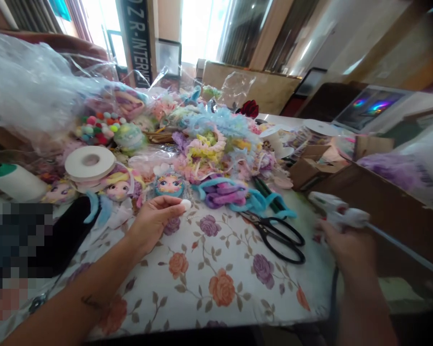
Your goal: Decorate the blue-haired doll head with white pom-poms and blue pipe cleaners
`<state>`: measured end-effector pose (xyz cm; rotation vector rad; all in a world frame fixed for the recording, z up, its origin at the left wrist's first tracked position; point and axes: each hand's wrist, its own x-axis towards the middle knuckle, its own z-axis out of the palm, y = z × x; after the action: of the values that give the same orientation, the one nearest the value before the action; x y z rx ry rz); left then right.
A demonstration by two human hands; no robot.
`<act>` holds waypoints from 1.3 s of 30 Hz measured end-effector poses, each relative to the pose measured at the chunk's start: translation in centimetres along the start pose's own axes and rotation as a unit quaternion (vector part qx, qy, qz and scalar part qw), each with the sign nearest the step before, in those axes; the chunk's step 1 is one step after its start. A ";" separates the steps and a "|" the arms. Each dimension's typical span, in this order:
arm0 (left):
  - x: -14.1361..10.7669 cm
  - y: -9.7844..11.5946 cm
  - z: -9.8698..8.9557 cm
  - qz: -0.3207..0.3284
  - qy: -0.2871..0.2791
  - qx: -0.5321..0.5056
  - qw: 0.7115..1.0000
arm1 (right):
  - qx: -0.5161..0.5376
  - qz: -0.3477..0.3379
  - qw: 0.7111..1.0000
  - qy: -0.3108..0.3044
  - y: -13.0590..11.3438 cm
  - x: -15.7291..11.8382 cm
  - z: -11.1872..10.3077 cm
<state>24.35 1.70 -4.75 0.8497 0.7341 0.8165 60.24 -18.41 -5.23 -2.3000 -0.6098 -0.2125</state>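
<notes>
Between the thumb and fingertips of my left hand (157, 221) is a small white round piece (185, 204), held above the flowered tablecloth (202, 254). Just behind that hand sits a doll head with blue trim (169, 183). My right hand (350, 245), somewhat blurred, grips a white glue gun (341, 211) with a long glue stick out of its back, at the table's right side. Black-handled scissors (279, 235) lie between the two hands. Twisted blue and purple fuzzy strips (225, 192) lie behind the scissors.
A white ribbon spool (90, 163), a thread cone (16, 181) and another doll head (119, 187) stand at the left. Ruffled pastel trims (216, 139) and colored pompoms (99, 127) are heaped at the back. A cardboard box (393, 206) borders the right side.
</notes>
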 end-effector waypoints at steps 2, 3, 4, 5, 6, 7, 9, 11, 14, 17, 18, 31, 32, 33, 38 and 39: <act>0.1 0.0 0.0 0.002 0.001 -0.008 1.000 | 0.203 0.090 0.975 -0.013 -2.8 -2.8 -0.6; 0.1 0.0 -0.1 0.004 0.004 -0.010 1.000 | 0.282 0.087 0.954 -0.056 -4.4 -4.4 -0.7; 0.2 0.0 -0.1 0.006 0.008 -0.011 1.000 | 0.335 0.068 0.933 -0.109 -6.1 -6.1 -0.8; 0.2 0.0 -0.1 0.008 0.013 -0.013 1.000 | 0.371 0.046 0.914 -0.155 -7.8 -7.7 -0.7; 0.2 0.0 -0.1 0.009 0.019 -0.017 1.000 | 0.397 0.035 0.895 -0.203 -9.4 -9.2 -0.4; 0.2 0.0 -0.1 0.010 0.023 -0.023 0.999 | 0.414 0.034 0.874 -0.251 -10.8 -10.6 0.0; 0.3 0.0 -0.2 0.010 0.034 -0.045 0.998 | 0.428 0.036 0.838 -0.338 -12.9 -12.9 0.9; 0.3 0.0 -0.3 0.009 0.041 -0.069 0.997 | 0.422 0.030 0.817 -0.391 -14.1 -14.4 1.9; 0.4 0.0 -0.3 0.009 0.046 -0.093 0.995 | 0.405 0.023 0.805 -0.434 -14.6 -15.8 3.0; 0.4 0.0 -0.3 0.011 0.054 -0.095 0.994 | 0.369 0.016 0.813 -0.449 -14.1 -16.5 3.6; 0.3 0.0 -0.2 0.012 0.055 -0.093 0.994 | 0.356 0.015 0.819 -0.449 -13.8 -16.7 3.6; 0.0 -0.3 0.0 0.025 0.026 -0.054 0.998 | 0.292 0.053 0.859 -0.416 -13.5 -17.5 3.6; 0.0 -0.3 0.0 0.025 0.024 -0.052 0.998 | 0.291 0.056 0.858 -0.420 -13.5 -17.5 3.6; 0.0 -0.3 0.0 0.024 0.023 -0.051 0.998 | 0.290 0.059 0.856 -0.424 -13.4 -17.5 3.6; 0.0 -0.3 0.0 0.020 0.022 -0.056 0.998 | 0.285 0.054 0.858 -0.423 -13.5 -17.5 3.6; 0.0 -0.3 0.0 0.020 0.021 -0.056 0.998 | 0.285 0.052 0.859 -0.422 -13.6 -17.5 3.6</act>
<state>24.47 1.57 -5.02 0.7497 0.7041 0.9052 38.27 -13.88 -5.05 -1.7400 -0.8206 0.9629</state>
